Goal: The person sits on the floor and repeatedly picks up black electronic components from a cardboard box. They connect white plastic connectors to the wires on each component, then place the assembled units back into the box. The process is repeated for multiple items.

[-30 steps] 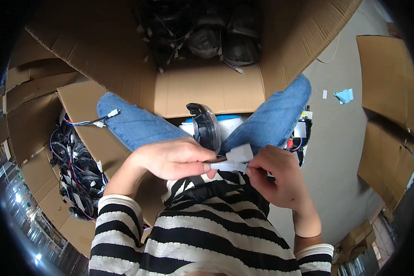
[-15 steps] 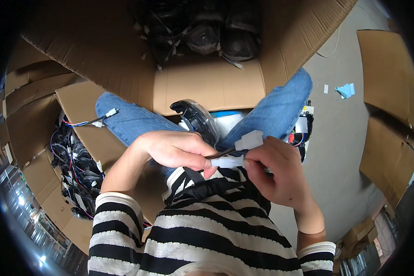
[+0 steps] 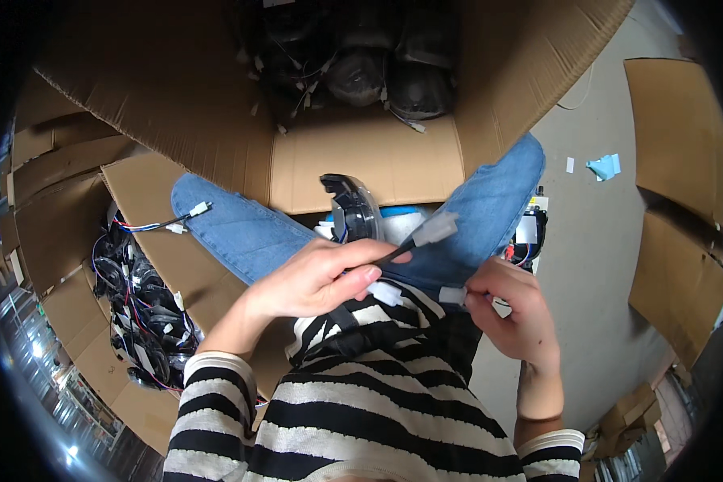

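Change: hands now apart; earlier they met at one plug.
Left hand: pinches cable, plug pointing up-right, over lap.
Right hand: grips small connector.

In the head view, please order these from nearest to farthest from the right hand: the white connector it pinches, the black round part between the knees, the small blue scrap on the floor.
From the right hand:
1. White connector, pinched in its fingers, at lap level.
2. Black round part, up and to the left, between the knees.
3. Blue scrap, far up on the grey floor, right side.
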Action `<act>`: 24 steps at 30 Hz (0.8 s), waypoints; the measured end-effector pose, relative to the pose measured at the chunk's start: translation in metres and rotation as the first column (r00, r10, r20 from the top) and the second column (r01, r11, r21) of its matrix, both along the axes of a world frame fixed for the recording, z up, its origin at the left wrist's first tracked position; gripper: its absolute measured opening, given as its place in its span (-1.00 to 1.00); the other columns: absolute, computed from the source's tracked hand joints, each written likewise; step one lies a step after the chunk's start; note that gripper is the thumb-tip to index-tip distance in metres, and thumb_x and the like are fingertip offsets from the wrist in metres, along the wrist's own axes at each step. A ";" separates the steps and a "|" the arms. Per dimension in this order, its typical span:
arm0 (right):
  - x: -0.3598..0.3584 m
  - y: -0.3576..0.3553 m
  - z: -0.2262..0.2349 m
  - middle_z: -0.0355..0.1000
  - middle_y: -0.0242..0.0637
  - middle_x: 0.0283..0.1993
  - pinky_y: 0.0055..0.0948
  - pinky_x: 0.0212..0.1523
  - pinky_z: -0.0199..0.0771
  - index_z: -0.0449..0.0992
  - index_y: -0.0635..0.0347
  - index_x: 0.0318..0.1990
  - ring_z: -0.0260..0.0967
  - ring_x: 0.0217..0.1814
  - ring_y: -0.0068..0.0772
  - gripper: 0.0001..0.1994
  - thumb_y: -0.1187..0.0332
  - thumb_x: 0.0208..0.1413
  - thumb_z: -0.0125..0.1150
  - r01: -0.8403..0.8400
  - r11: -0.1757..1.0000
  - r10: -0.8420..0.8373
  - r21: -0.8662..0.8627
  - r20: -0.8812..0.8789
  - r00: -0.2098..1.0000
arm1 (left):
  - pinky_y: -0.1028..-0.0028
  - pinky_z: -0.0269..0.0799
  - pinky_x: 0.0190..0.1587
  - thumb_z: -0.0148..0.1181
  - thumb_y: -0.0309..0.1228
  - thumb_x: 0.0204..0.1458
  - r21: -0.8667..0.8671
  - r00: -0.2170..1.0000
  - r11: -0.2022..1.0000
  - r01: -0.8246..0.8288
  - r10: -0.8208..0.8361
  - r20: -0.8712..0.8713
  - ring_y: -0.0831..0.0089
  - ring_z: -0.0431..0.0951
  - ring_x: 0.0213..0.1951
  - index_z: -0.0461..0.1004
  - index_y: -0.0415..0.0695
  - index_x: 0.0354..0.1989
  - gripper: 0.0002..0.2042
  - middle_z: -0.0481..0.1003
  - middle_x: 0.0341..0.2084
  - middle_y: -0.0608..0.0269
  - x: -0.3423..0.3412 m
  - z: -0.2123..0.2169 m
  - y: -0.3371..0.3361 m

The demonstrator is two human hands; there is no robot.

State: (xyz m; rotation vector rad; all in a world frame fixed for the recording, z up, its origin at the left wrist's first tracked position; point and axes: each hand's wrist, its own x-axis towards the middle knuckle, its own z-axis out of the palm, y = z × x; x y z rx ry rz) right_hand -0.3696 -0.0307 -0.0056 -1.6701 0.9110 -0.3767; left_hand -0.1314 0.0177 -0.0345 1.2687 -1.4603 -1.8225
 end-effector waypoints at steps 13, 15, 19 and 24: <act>0.004 -0.016 0.019 0.29 -0.27 -0.59 -0.49 -0.59 0.21 0.36 0.32 -0.54 0.24 -0.58 -0.34 -0.92 0.65 -0.27 0.08 -0.025 0.997 0.010 0.071 0.193 0.981 | 0.42 0.24 -0.53 0.01 -0.53 -0.08 -0.304 0.999 0.952 0.043 -0.048 -0.009 0.30 0.36 -0.60 0.43 -0.25 -0.32 -0.85 0.37 -0.66 0.16 0.008 -0.002 0.005; 0.005 -0.018 0.020 0.29 -0.27 -0.59 -0.47 -0.59 0.21 0.37 0.31 -0.54 0.23 -0.58 -0.32 -0.92 0.64 -0.26 0.08 -0.049 0.997 0.038 0.056 0.181 0.983 | 0.41 0.23 -0.53 0.01 -0.52 -0.08 -0.323 0.997 0.944 0.068 -0.078 -0.018 0.30 0.35 -0.60 0.43 -0.25 -0.32 -0.85 0.36 -0.68 0.16 0.009 -0.005 0.006; 0.002 -0.016 0.020 0.28 -0.25 -0.58 -0.43 -0.57 0.23 0.37 0.28 -0.54 0.23 -0.57 -0.28 -0.92 0.62 -0.27 0.10 -0.100 0.994 0.093 0.047 0.134 0.987 | 0.40 0.18 -0.50 -0.05 -0.45 -0.06 -0.290 0.994 0.951 0.106 -0.106 0.013 0.31 0.33 -0.59 0.44 -0.26 -0.36 -0.82 0.42 -0.61 0.20 0.009 -0.005 0.008; -0.001 -0.006 0.018 0.27 -0.25 -0.57 -0.40 -0.55 0.25 0.36 0.25 -0.55 0.25 -0.54 -0.26 -0.90 0.57 -0.30 0.15 -0.105 0.988 0.095 -0.109 -0.100 0.990 | 0.40 0.16 -0.56 0.01 -0.50 -0.08 -0.317 0.993 0.942 0.115 -0.111 0.029 0.32 0.31 -0.62 0.43 -0.24 -0.33 -0.85 0.33 -0.71 0.18 0.011 -0.001 0.009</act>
